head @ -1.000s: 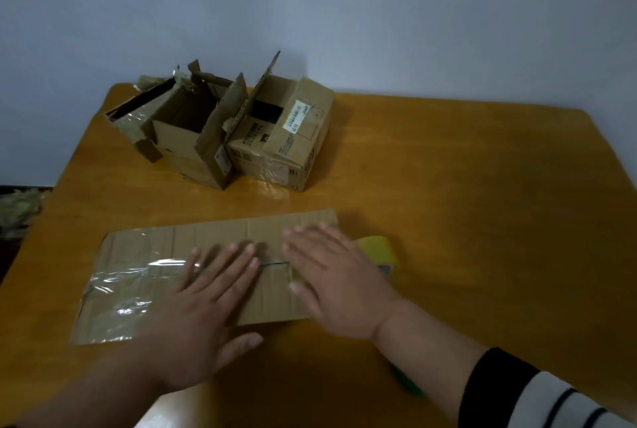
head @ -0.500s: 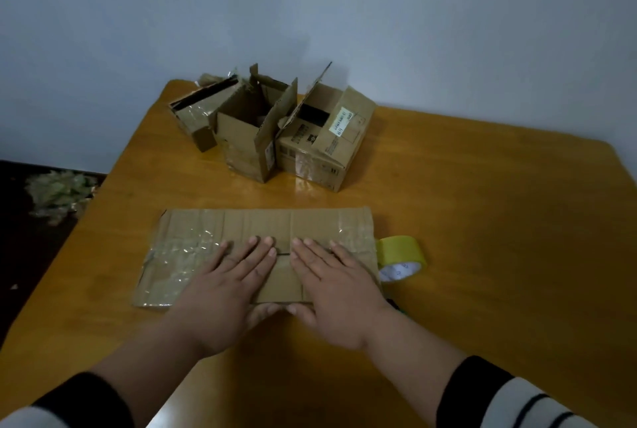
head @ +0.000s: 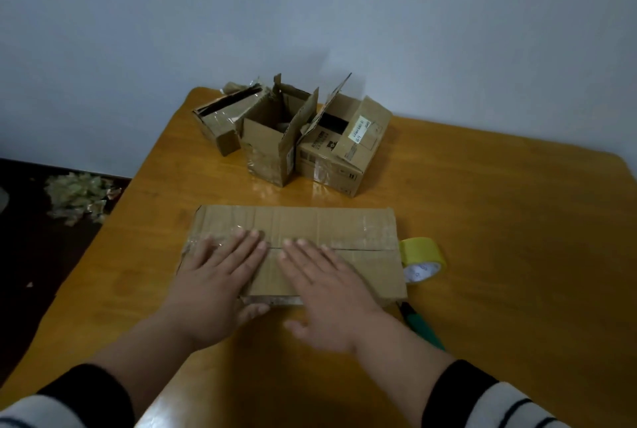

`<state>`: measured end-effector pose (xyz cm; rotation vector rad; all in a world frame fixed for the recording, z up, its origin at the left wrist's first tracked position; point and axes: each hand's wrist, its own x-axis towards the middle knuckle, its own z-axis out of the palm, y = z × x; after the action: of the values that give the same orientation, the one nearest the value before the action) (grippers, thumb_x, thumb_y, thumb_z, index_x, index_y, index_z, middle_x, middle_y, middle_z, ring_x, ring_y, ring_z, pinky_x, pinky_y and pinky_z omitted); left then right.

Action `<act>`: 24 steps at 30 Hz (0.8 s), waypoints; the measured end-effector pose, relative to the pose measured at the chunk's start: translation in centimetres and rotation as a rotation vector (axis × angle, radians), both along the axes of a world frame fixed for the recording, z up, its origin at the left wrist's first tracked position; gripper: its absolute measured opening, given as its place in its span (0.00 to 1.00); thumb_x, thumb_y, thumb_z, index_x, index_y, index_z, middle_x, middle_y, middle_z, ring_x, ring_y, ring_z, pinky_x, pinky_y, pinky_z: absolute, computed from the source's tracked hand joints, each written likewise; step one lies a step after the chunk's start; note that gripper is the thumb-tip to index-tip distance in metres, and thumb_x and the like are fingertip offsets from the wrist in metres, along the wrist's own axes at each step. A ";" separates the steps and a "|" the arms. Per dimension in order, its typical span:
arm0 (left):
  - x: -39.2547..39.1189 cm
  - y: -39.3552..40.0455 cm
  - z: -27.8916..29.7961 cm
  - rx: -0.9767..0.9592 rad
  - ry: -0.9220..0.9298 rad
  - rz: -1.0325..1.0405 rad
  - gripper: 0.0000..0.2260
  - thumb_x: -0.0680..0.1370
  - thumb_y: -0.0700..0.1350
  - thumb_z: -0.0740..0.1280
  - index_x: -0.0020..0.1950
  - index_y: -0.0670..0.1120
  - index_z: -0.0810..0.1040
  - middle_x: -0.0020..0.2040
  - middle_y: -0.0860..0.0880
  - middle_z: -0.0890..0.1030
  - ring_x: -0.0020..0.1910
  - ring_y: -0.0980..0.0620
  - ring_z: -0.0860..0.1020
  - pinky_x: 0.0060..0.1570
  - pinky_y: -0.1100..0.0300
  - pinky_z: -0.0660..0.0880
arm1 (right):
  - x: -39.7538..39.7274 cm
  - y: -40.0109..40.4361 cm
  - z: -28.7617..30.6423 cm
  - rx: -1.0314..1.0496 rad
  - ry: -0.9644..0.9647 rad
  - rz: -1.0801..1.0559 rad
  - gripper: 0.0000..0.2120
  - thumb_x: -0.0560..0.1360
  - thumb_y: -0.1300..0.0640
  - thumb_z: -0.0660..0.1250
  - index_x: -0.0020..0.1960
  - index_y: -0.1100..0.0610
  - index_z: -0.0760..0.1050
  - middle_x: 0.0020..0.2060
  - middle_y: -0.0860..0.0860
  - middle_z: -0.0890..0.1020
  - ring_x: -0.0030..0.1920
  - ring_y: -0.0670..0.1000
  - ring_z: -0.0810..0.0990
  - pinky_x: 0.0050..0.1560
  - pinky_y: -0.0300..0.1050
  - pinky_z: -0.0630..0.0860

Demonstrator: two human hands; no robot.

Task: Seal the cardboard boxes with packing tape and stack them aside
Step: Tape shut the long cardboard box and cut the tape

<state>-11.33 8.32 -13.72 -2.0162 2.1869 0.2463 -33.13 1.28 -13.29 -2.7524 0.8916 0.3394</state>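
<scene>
A long flat cardboard box (head: 344, 231) lies on the wooden table (head: 499, 220) in front of me, its two top flaps meeting in a seam along the middle. My left hand (head: 220, 276) and my right hand (head: 327, 286) press flat on it side by side, fingers straight, fingertips at the seam. A roll of yellow packing tape (head: 422, 258) stands against the box's right end. Three open cardboard boxes (head: 272, 148) are grouped at the far left of the table.
A green-handled tool (head: 424, 329) lies on the table by my right wrist, partly hidden. Crumpled tape scraps (head: 76, 196) lie on the dark floor to the left. The table's left edge runs close to the flat box. A pale wall stands behind.
My hands slid together toward the middle of the flat box; my right hand came off the tape roll's side, which now shows fully. The view shifted left.
</scene>
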 end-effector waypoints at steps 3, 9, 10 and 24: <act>0.0 -0.1 -0.6 0.001 -0.008 -0.006 0.41 0.69 0.74 0.31 0.77 0.54 0.32 0.76 0.57 0.32 0.75 0.55 0.30 0.74 0.50 0.32 | 1.4 0.1 -0.1 0.021 0.009 0.028 0.41 0.78 0.36 0.53 0.79 0.52 0.34 0.78 0.47 0.34 0.77 0.47 0.31 0.76 0.53 0.32; 3.2 0.9 -0.5 -0.014 0.076 0.065 0.44 0.70 0.76 0.36 0.79 0.53 0.40 0.79 0.56 0.39 0.77 0.57 0.36 0.75 0.57 0.35 | -3.1 -1.3 0.1 0.029 0.070 -0.045 0.43 0.74 0.26 0.35 0.80 0.51 0.34 0.77 0.46 0.33 0.77 0.45 0.32 0.77 0.49 0.35; 3.4 1.1 -0.5 -0.015 0.076 0.091 0.44 0.69 0.77 0.37 0.79 0.53 0.40 0.79 0.56 0.40 0.77 0.57 0.37 0.76 0.56 0.37 | -3.8 -1.5 0.1 0.027 0.077 -0.072 0.43 0.73 0.26 0.32 0.79 0.51 0.34 0.77 0.46 0.33 0.77 0.45 0.32 0.77 0.48 0.35; 2.0 0.0 -0.3 0.053 0.000 0.244 0.54 0.60 0.82 0.29 0.76 0.48 0.30 0.78 0.51 0.33 0.76 0.53 0.32 0.76 0.50 0.35 | -3.3 -2.1 0.0 0.010 0.053 -0.293 0.46 0.71 0.24 0.30 0.79 0.53 0.35 0.77 0.49 0.34 0.77 0.49 0.31 0.75 0.50 0.34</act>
<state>-9.34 8.34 -14.03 -2.2509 1.9102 0.3287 -36.44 -0.82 -13.29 -2.5626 1.2817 0.3619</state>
